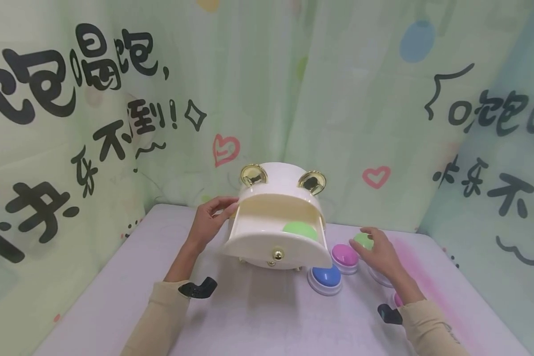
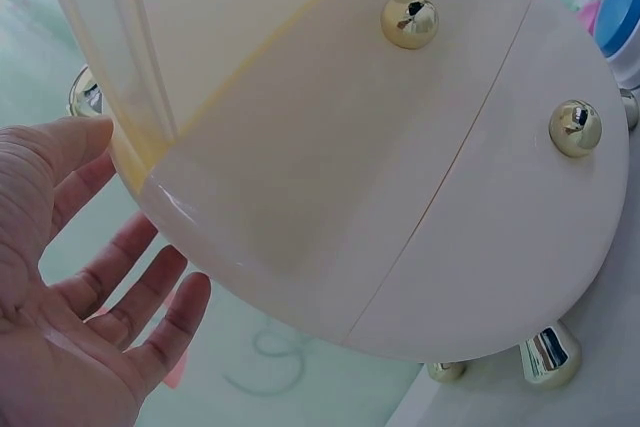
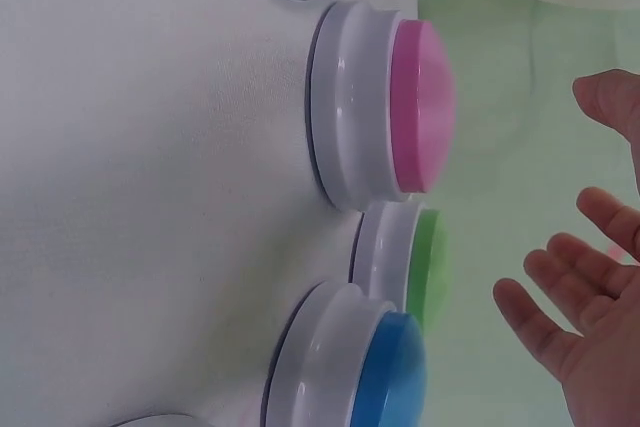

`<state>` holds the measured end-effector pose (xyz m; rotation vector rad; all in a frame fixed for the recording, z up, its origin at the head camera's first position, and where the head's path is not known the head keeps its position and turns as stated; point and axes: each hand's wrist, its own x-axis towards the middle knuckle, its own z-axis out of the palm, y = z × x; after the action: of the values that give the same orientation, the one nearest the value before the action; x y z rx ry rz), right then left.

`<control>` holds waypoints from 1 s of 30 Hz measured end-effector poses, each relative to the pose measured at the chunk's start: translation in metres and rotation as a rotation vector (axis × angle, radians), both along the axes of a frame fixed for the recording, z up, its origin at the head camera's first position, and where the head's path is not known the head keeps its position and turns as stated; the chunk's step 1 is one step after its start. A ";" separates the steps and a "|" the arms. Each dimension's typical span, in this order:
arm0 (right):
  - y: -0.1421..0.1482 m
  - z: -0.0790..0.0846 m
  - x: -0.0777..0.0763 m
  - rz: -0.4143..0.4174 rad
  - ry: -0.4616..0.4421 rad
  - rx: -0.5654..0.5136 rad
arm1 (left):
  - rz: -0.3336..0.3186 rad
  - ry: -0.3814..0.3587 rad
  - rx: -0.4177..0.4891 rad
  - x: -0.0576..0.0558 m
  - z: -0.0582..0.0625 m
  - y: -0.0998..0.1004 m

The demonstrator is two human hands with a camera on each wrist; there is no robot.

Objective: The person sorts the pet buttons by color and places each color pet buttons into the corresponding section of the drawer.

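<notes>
Way into open drawer (image 1: 244,245) over its front, green dome (image 1: 300,229) at right, blue button (image 1: 326,276), pink button (image 1: 344,254) outside alongside

A pale green fabric curtain (image 1: 267,109) with soft vertical folds hangs behind the white, faintly lavender tabletop (image 1: 231,326), whose far corners are rounded. Similar cloth forms a whitish-green left side panel (image 1: 4,163) and a bluish-green right side panel (image 1: 507,44). Large black hand-drawn Chinese lettering (image 1: 109,129) fills the left, and more black Chinese lettering (image 1: 494,116) runs along the right. Printed decorations include a red heart outline with a smile (image 1: 226,150), a plain red heart outline (image 1: 376,177) and a blue oval spot (image 1: 417,41). A blurred pink patch (image 1: 422,269) tints the tabletop's right side. Light falls softly, leaving diffuse shadows.
</notes>
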<state>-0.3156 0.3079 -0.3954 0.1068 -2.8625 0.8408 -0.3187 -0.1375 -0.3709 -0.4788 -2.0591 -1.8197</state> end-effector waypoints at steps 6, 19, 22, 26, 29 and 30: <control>0.003 -0.004 -0.001 -0.012 -0.025 -0.026 | 0.007 -0.004 -0.008 0.001 0.000 -0.001; 0.011 -0.003 -0.003 -0.024 -0.032 -0.022 | 0.007 0.000 -0.013 0.000 -0.001 0.001; 0.014 -0.002 -0.005 -0.021 -0.013 -0.018 | 0.008 0.003 -0.009 0.000 -0.001 0.000; 0.017 -0.001 -0.007 -0.024 -0.003 -0.014 | 0.007 0.013 -0.006 -0.001 0.000 0.000; 0.018 0.000 -0.007 -0.031 -0.018 -0.017 | 0.006 0.017 -0.005 0.000 0.000 0.000; 0.019 0.000 -0.007 -0.035 -0.024 -0.020 | 0.005 0.016 -0.005 0.000 0.000 0.000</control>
<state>-0.3226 0.3266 -0.3958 0.0447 -2.8683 0.8693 -0.3192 -0.1373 -0.3704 -0.4880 -2.0531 -1.8028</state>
